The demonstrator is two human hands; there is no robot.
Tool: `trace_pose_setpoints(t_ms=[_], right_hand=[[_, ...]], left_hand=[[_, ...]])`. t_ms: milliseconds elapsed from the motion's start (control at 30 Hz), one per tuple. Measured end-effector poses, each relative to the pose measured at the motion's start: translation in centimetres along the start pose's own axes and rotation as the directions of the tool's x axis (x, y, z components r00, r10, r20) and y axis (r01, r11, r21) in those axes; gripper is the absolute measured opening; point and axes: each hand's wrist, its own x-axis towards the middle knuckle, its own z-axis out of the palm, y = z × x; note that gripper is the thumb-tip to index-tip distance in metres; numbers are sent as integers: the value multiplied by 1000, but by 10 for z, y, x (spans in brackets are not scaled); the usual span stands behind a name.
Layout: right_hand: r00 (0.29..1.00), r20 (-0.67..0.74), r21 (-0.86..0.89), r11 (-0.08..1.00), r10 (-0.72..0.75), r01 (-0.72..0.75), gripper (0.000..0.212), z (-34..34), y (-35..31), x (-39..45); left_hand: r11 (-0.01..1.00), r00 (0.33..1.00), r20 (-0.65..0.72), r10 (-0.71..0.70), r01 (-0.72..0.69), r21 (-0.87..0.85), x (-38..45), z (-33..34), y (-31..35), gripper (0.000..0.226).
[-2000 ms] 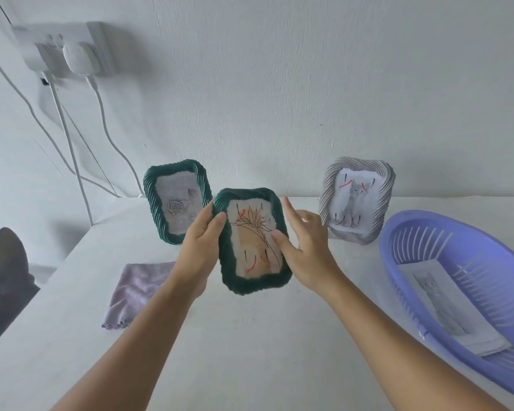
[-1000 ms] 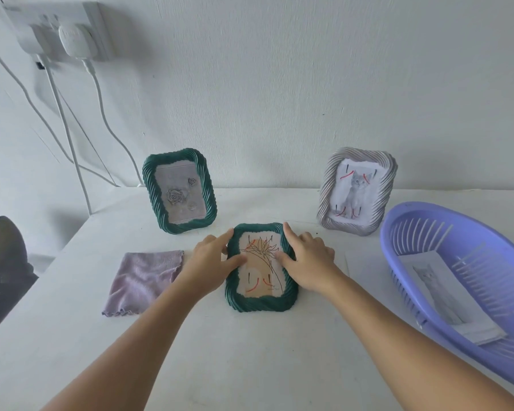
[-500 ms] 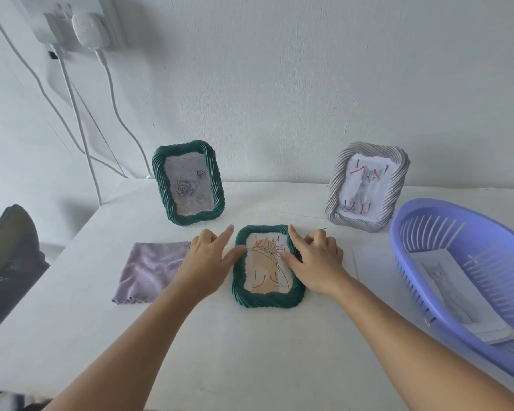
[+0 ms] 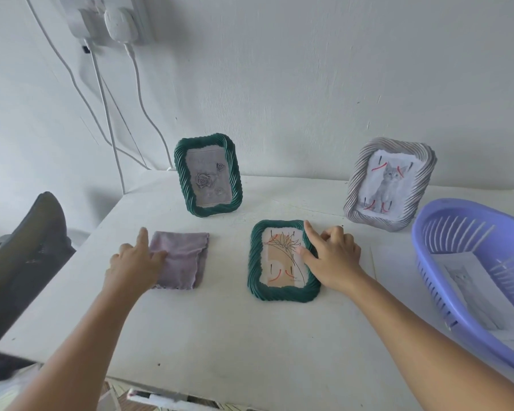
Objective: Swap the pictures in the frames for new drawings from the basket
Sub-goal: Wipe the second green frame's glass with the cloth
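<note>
While the left hand lies on the near-left part of a folded lilac cloth, its thumb curls onto the fabric and its forefinger points straight along the cloth's left edge, so it looks to be taking hold of it. Over to the right, the right hand rests on the right side of a dark green frame lying flat on the white table; the forefinger stretches along the rim, the thumb presses the flower drawing inside, and the other fingers are curled behind.

Further back, a second green frame with a rose picture stands upright near the wall. A grey frame holding a kitten picture leans at the back right. A purple slatted basket sits at the right edge of the table with a sheet of paper in it. White cables hang from a wall socket, top left.
</note>
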Motion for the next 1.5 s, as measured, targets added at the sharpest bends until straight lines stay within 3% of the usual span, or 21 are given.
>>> trace_pose_setpoints(t_ms=[133,300,400,467,533,667,767,833,933,1000,1067,1167,1267,1400,1500], right_hand=[[1000,-1,6,1000,2,-2,69,-1,-1,0],[1000,19,71,998,-2,0,74,-7,-4,-2],[990,-112,175,979,-90,109,76,-16,-15,-8],[963,-160,342,903,-217,261,77,-29,-32,-10],[936,-113,519,783,-334,342,82,-45,-53,-15],[886,37,758,591,-461,276,90,-67,-83,-19],[873,104,840,512,-476,179,69,-69,-87,-20],[903,89,884,451,-420,122,41,-67,-84,-21],[952,17,879,458,-305,131,17,-60,-74,-20],[965,7,877,465,-260,120,14,-56,-64,-19],[976,23,883,462,-217,82,25,-55,-57,-20],[984,45,845,532,-171,54,55,-53,-46,-20],[975,114,822,569,-190,14,79,-56,-32,-18],[945,261,876,460,-199,-145,97,-73,-15,-18],[972,206,738,670,-117,-76,98,-70,-12,-10]], left_hand=[[963,997,-26,73,-78,-257,3,3,1,71],[840,960,-125,252,-281,-465,-13,-11,19,70],[765,893,-154,422,-442,-469,-21,-26,34,75],[724,842,-133,523,-522,-451,-30,-37,49,77],[689,788,-85,609,-580,-435,-41,-47,67,76],[611,677,18,736,-652,-448,-66,-63,99,69],[563,642,75,763,-604,-564,-76,-68,111,66],[555,682,67,728,-529,-642,-74,-67,112,69],[629,770,156,619,-367,-686,-67,-59,105,74],[679,756,274,594,-288,-676,-65,-50,99,62],[681,731,336,594,-236,-693,-67,-41,95,49],[658,763,317,563,-182,-731,-71,-36,99,69],[622,731,393,559,-56,-781,-79,-33,109,76],[532,672,526,521,226,-816,-84,-35,123,66],[667,762,471,446,68,-742,-70,-20,134,72]])
